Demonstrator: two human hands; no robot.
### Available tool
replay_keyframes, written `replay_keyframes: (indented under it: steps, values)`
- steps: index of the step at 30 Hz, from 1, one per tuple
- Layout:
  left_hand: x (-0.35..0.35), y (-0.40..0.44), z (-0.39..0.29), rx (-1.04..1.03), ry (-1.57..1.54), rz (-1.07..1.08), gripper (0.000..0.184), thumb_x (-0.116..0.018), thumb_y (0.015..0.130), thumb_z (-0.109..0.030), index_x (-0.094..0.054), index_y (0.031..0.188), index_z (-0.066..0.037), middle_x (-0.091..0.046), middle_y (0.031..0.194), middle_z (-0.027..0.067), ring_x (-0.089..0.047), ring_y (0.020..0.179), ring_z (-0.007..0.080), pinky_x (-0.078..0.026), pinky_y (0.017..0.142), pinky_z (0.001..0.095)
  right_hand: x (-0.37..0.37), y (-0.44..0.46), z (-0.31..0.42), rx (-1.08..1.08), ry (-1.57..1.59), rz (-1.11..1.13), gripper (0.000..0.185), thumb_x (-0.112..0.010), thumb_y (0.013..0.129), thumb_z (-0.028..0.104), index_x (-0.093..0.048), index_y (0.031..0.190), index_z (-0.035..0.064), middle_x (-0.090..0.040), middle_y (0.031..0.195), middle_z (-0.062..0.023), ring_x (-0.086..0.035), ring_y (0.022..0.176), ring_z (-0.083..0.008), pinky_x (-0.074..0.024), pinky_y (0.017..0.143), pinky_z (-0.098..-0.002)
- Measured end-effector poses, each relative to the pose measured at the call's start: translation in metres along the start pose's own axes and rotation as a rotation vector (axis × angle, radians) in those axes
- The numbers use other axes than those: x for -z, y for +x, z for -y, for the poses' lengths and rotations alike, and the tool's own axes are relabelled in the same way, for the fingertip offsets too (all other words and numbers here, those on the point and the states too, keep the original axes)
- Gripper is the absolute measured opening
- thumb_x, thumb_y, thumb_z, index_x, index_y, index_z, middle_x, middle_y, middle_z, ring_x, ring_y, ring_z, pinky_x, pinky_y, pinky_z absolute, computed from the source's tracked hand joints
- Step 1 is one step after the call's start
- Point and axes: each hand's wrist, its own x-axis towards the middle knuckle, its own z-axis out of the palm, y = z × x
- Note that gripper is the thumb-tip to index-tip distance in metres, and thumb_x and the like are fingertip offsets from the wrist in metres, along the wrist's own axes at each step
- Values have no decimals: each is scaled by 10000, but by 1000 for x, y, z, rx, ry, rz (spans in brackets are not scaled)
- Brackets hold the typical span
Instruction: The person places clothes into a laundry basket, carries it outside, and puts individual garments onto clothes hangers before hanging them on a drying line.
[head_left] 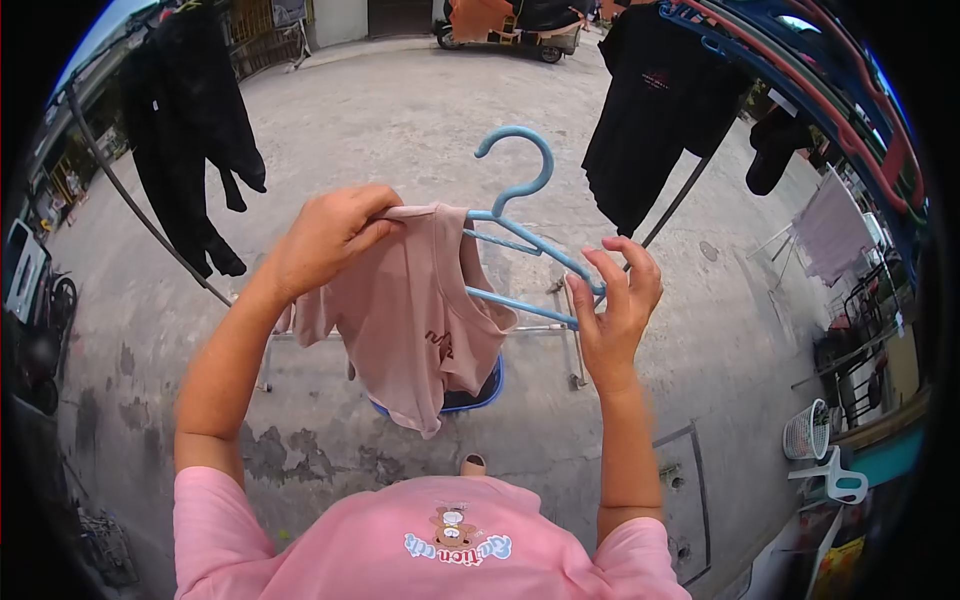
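A pale pink T-shirt [390, 310] with small dark print hangs partly on a light blue hanger [520, 238]. One end of the hanger goes inside the shirt through its neck opening; the hook and the other end are outside. My left hand [335, 235] is closed, pinching the shirt's shoulder at the top. At the hanger's bare right end is my right hand [618, 305], its thumb and curled fingers around that end. Below the shirt stands a blue-rimmed basin [490, 390], mostly covered by the cloth.
Black trousers [190, 130] hang at the left and a black T-shirt [650, 110] at the right. Several coloured hangers [840, 100] crowd the upper right. A white basket [806, 432] and a white plastic chair [835, 478] stand at the right. A three-wheeled vehicle [515, 30] is parked at the back.
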Motion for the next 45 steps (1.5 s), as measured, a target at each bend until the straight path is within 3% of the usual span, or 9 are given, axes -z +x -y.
replay_keyframes:
  steps: [5, 16, 20, 24, 28, 29, 36, 39, 45]
  values:
    - [-5, -4, -11, -19, 29, -69, 120, -585, 760, -73, -570, 872, -32, -564, 775, 101, -551, 717, 244, -430, 646, 307, -43, -50, 41, -26, 532, 134, 433, -686, 670, 60, -533, 1076, 57, -538, 1038, -109, -514, 914, -277, -417, 718, -353]
    - [-6, -17, -17, 40, 62, -157, 135, -611, 742, -68, -580, 868, -29, -567, 741, 106, -561, 663, 242, -435, 606, 295, -86, -65, 93, -144, 461, 53, 610, -668, 682, 29, -425, 1242, 40, -517, 1096, -115, -487, 991, -275, -393, 802, -365]
    - [-12, -25, -13, 6, 69, -148, 137, -619, 744, -88, -578, 858, -24, -565, 740, 105, -559, 663, 244, -435, 602, 298, -88, -67, 102, -433, 766, 151, 479, -653, 689, -1, -481, 1135, 15, -545, 931, -119, -525, 878, -277, -420, 736, -357]
    - [-9, -37, -8, 131, 41, -97, 140, -610, 757, -101, -583, 872, -25, -576, 762, 101, -573, 684, 238, -441, 612, 292, -80, -78, 98, -372, 817, 235, 320, -630, 732, 15, -496, 1022, 4, -555, 882, -131, -535, 850, -290, -431, 718, -356]
    - [-10, -46, 1, 233, 43, -142, 145, -595, 766, -103, -591, 894, -34, -591, 802, 100, -587, 710, 231, -448, 633, 279, -79, -106, 90, -685, 946, 705, 237, -575, 819, 159, -517, 1025, 57, -582, 938, -95, -552, 876, -277, -452, 719, -356]
    - [-7, -47, 4, 266, 46, -176, 143, -595, 768, -127, -586, 885, -45, -592, 796, 97, -580, 703, 243, -444, 618, 296, -77, -110, 85, -537, 800, 779, 222, -594, 809, 210, -545, 987, 87, -558, 862, -55, -536, 764, -248, -444, 668, -337]
    - [-1, -62, 8, 253, 101, -188, 154, -609, 752, -136, -582, 872, -44, -587, 770, 99, -572, 681, 245, -437, 607, 296, -86, -133, 53, -165, 516, 529, 172, -615, 762, 185, -589, 867, 52, -549, 973, -55, -491, 951, -264, -426, 764, -350]
    - [4, -77, 14, 325, 43, -211, 158, -621, 739, -130, -586, 860, -35, -581, 753, 99, -562, 664, 240, -433, 608, 293, -89, -150, 32, -453, 628, 472, 140, -612, 763, 134, -596, 876, 54, -572, 971, -64, -520, 950, -261, -433, 766, -346]
    - [8, -97, 10, 422, -16, -180, 109, -594, 740, -74, -575, 819, -1, -557, 713, 90, -530, 667, 176, -410, 631, 259, -85, -147, -3, -468, 566, 382, 116, -598, 776, 93, -593, 890, 69, -581, 912, -78, -560, 846, -268, -456, 714, -341]
